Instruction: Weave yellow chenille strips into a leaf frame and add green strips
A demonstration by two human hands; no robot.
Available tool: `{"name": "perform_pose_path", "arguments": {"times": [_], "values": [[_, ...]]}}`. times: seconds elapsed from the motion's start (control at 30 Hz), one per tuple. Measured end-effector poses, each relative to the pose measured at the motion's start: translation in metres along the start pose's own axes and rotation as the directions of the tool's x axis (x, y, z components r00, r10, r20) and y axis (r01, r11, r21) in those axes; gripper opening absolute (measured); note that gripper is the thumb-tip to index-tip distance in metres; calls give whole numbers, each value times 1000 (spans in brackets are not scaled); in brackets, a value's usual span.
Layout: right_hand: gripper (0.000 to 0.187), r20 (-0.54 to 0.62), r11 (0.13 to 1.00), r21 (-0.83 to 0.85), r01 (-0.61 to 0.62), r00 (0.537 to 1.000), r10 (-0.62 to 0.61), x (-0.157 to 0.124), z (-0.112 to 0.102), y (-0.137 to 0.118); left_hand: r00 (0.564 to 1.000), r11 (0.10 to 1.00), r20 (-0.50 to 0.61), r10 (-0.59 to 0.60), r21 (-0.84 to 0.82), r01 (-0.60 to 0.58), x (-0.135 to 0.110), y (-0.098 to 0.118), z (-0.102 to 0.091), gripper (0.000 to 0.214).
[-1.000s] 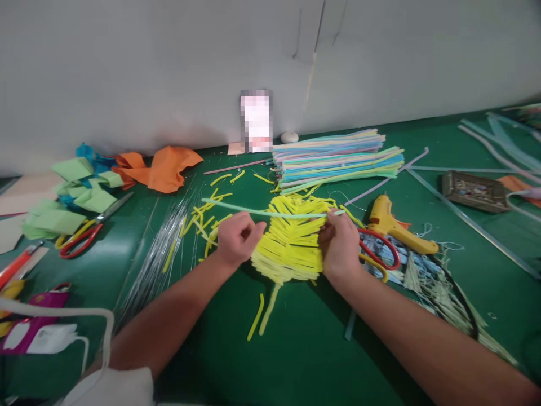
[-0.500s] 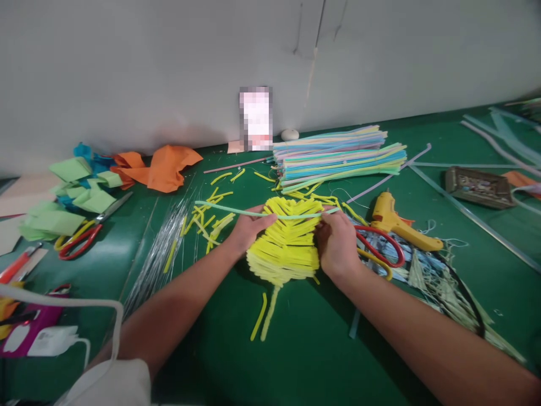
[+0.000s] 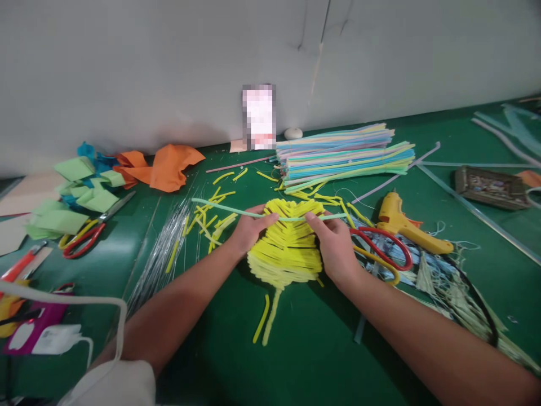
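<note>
The left thumb presses the pale green strip (image 3: pixel 291 218) against the yellow leaf shape (image 3: pixel 288 248), and the fingers of this left hand (image 3: pixel 250 230) go behind the leaf's edge. The right hand (image 3: pixel 338 245) pinches the same strip near its other end; whether it grasps the leaf also, one cannot tell. The strip lies across the upper part of the leaf, and its longer free end passes above the cut yellow pieces (image 3: pixel 217 225). The leaf is above the green table (image 3: pixel 228 361), its stem (image 3: pixel 271 318) towards the person. If the two thumbs pull unevenly, the strip could probably slide or sit crooked; too strong pressing may bend the leaf's rows. The right hand is just beside the scissors (image 3: pixel 397 266), so a wide movement could knock them towards the glue gun (image 3: pixel 393 217).
</note>
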State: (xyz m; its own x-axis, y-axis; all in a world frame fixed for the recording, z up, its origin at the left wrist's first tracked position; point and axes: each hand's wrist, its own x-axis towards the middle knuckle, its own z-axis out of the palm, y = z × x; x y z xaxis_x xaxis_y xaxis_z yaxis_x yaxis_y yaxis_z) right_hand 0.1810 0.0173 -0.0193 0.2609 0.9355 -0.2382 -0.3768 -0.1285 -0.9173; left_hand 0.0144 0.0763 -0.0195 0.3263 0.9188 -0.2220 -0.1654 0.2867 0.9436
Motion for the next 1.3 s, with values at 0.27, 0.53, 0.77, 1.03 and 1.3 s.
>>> {"name": "perform_pose_path", "arguments": {"times": [0.27,0.53,0.77,1.03,1.3], "values": [[24,53,995,82,-49,998,44,-2,6,-4,1000,1000,17,-5,6,5,-1,1,2,43],[17,1,994,106,-37,999,38,-1,4,-2,999,995,-5,51,81,-51,0,-1,4,41],[18,-34,994,105,-39,999,43,0,2,0,988,956,-104,114,281,-81,-4,3,2,44],[12,32,996,85,15,999,-18,1,-3,2,860,898,-304,411,295,-325,7,21,-16,15],[15,29,997,57,46,998,-48,4,-4,5,493,542,-232,838,445,-713,1,63,-28,14]]}}
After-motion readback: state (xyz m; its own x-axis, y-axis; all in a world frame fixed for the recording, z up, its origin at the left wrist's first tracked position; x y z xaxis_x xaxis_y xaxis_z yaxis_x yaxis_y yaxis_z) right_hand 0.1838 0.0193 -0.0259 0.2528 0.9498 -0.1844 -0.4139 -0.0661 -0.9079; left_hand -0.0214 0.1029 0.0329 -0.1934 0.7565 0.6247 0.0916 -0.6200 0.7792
